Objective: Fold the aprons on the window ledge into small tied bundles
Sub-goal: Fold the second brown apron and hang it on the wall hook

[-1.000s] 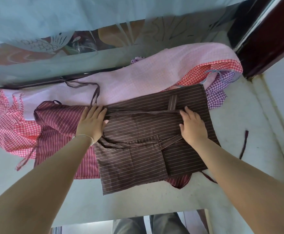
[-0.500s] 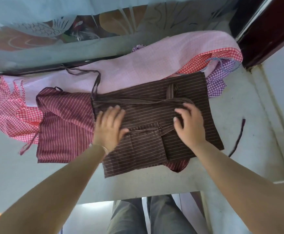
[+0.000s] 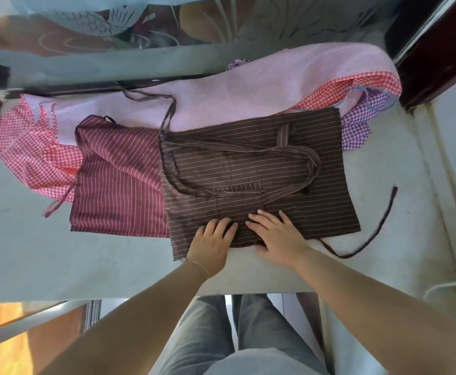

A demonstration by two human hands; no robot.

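Left hand (image 3: 212, 243) and right hand (image 3: 277, 236) side by side, fingers flat — gripping nothing — pressing near edge of brown striped apron (image 3: 248, 169). Apron on window ledge (image 3: 59, 253) — overlaps maroon striped apron (image 3: 118, 182) at left.

A brown striped apron (image 3: 254, 169) lies flat on the window ledge (image 3: 400, 190), its long ties looped on top. A dark red striped apron (image 3: 116, 180) lies just beside it, partly under. Pink checked aprons (image 3: 221, 93) lie behind.

Bare ledge (image 3: 400, 158) right; apron pile (image 3: 221, 87) crowds, seemingly, behind.
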